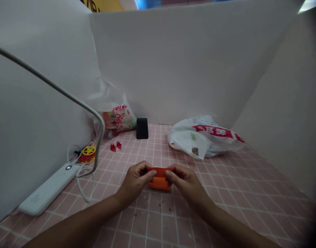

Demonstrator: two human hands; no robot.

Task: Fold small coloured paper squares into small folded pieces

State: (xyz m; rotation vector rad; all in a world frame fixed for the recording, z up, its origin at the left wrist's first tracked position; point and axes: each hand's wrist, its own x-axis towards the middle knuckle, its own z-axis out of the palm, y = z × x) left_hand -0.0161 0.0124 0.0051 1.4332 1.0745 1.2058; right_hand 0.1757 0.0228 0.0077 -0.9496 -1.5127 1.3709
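Observation:
An orange sheet of paper (160, 183), bent over on itself, is held low above the pink tiled tabletop (158, 220). My left hand (138, 177) pinches its left upper edge between thumb and fingers. The right upper edge is gripped the same way by my right hand (185, 179). The lower part of the paper hangs toward me near the table; whether it touches the surface I cannot tell. Beyond my left hand lie two small red folded paper pieces (116, 146).
At left, a white power strip (51, 187) with a looping cable sits beside yellow and red cut-outs (88, 154). A grey lamp-like stalk (99, 137) arches in. Behind are a plastic bag (114, 113), a black phone (142, 128) and another white bag (204, 137). White panels (173, 65) enclose the table.

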